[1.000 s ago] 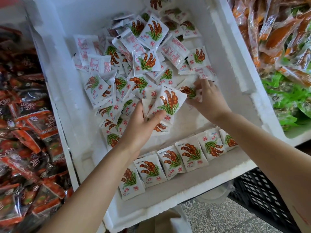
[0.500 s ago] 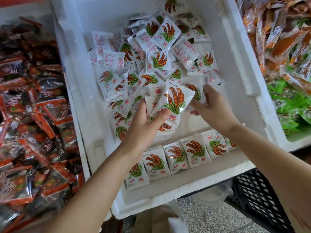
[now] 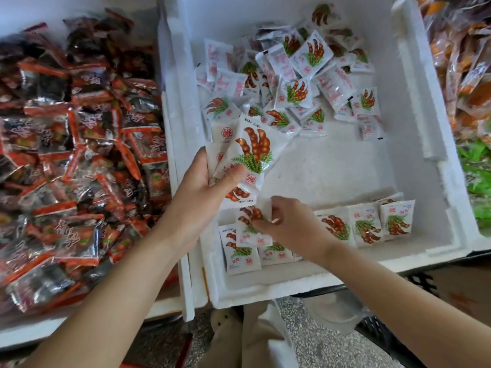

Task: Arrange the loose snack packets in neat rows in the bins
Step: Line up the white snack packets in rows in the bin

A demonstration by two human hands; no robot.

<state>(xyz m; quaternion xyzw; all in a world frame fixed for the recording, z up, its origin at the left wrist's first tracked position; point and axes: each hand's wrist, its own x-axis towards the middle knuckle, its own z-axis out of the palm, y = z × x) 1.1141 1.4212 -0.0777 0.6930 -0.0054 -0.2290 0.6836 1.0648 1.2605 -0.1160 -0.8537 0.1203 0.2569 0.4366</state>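
Head view, lower edge of the frame: a speckled floor (image 3: 305, 341) and a black crate (image 3: 385, 333) lie below the white foam bin (image 3: 265, 290), whose near rim crosses the lower centre.

1. Just inside the near wall, a row of packets (image 3: 365, 227) stands side by side, face up, running from lower centre toward the right. Each packet is white with a brown pod and green leaf print.
2. The right hand (image 3: 292, 227) is over the left part of this row and covers some of it. Its fingers are curled and pinch one packet (image 3: 252, 224) at the edge. This packet is tilted and overlaps the two row packets at the left end.
3. The left hand (image 3: 202, 187) is just above and left of the right hand, near the bin's left wall. The thumb presses across the front of a fanned stack of packets (image 3: 249, 152) and the fingers are clamped behind it. The stack is raised off the bin floor.
4. Beyond a bare strip of bin floor, a loose pile of packets (image 3: 292, 83) fills the upper centre, some face up, some face down, overlapping at all angles.

At the left of the frame, a second bin holds red and black packets (image 3: 79, 155) in a heap. At the upper right are orange packets (image 3: 465, 62), with green packets (image 3: 475, 176) below them.
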